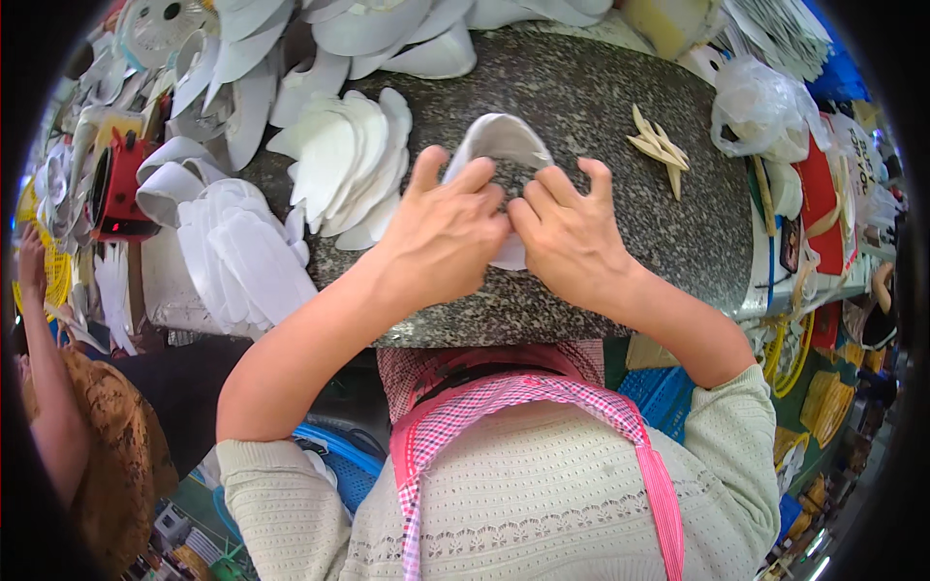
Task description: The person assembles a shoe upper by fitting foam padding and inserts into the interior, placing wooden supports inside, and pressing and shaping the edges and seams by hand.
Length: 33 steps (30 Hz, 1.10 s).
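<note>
Both hands are at a curved white piece (484, 136) that looks like a shoe upper, at the middle of the dark speckled stone tabletop (620, 232). My left hand (448, 228) is closed on its left side and my right hand (572, 232) on its right side, with the knuckles nearly touching. Its rounded band arches up beyond the fingers, and a small part shows below them. My hands hide the rest. Left of my left hand lies a fanned stack of white sole-shaped pieces (339, 160).
More flat white pieces (232, 247) are heaped at the left edge, below a red device (126, 184). White uppers (426, 48) pile up at the back. Slender cream pieces (661, 147) and a clear plastic bag (765, 107) are to the right. Another person (107, 426) sits at left.
</note>
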Each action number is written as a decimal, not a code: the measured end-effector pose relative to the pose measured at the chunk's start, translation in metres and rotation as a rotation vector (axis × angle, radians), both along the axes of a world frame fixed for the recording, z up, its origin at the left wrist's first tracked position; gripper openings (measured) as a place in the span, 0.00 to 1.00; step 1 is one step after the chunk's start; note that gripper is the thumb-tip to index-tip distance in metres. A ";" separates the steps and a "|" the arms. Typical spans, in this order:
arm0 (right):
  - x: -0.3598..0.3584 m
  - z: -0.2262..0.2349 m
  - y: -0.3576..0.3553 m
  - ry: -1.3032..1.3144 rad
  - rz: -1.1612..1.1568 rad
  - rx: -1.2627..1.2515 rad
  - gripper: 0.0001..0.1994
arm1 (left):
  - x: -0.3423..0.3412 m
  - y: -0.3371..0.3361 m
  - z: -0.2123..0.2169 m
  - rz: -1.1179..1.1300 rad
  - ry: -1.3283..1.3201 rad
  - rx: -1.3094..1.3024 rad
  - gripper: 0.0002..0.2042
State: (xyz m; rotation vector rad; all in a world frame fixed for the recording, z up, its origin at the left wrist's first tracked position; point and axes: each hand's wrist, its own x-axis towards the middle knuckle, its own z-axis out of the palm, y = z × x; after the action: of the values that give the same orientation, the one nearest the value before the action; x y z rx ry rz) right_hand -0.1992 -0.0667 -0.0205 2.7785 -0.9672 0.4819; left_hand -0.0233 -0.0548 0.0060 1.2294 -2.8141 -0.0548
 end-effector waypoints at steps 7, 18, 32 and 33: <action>0.013 -0.011 -0.020 0.143 -0.022 0.151 0.05 | 0.003 -0.019 -0.015 0.086 -0.026 0.083 0.13; 0.016 0.018 -0.026 -0.120 0.180 0.065 0.13 | 0.133 0.031 -0.021 0.659 0.492 -0.120 0.14; 0.150 -0.026 -0.011 -0.345 0.338 0.105 0.20 | 0.169 0.000 -0.026 0.637 0.836 0.337 0.05; 0.152 -0.028 -0.011 -0.255 0.266 0.084 0.28 | 0.165 -0.003 -0.027 0.788 0.933 0.291 0.05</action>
State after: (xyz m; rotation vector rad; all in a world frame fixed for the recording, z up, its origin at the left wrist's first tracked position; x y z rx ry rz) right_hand -0.0467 -0.0777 -0.0489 2.9897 -0.6742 0.8699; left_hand 0.1422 -0.0573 -0.0213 1.6805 -1.4711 -0.7674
